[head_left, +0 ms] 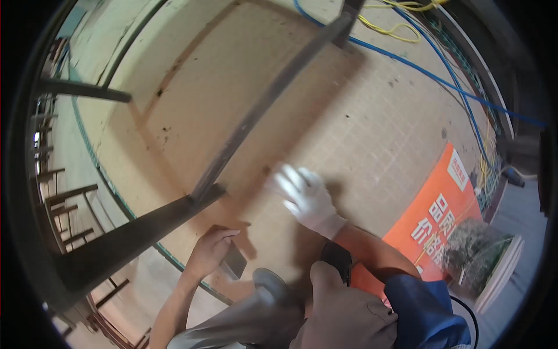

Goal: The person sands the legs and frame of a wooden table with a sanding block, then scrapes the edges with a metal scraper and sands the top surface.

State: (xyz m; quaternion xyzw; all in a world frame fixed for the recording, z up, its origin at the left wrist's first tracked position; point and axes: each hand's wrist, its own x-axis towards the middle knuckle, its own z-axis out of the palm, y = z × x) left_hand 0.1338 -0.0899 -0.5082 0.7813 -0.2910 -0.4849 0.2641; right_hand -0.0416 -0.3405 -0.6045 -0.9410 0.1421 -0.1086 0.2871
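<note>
Beneath both my hands spreads a tan, faintly gridded floor [372, 136], wide enough, I judge, to let me work low down with things laid all round me. The dark metal frame [256, 113] stands beyond and to the left of my hands, a thick beam running up past my left hand and a thinner bar reaching away from its end; it seems to rest on its own members, since neither hand appears to bear its weight. To the right of my gloved hand, an orange banner [415, 224] lies spread, perhaps as a ground cover. Just past my right forearm, a clear plastic tub [474, 250] with a white rim sits by the banner, probably kept close so its dark contents stay within reach. A blue hose [407, 62] runs well beyond my right hand, with yellow cord [401, 33] looped near it, likely left out there to stay clear of my arms. My right hand [303, 196], in a white glove, is blurred, fingers spread wide and holding nothing. My bare left hand [210, 249] has its fingers curled beside a small grey flat piece [235, 263]; I cannot tell whether it grips it.
</note>
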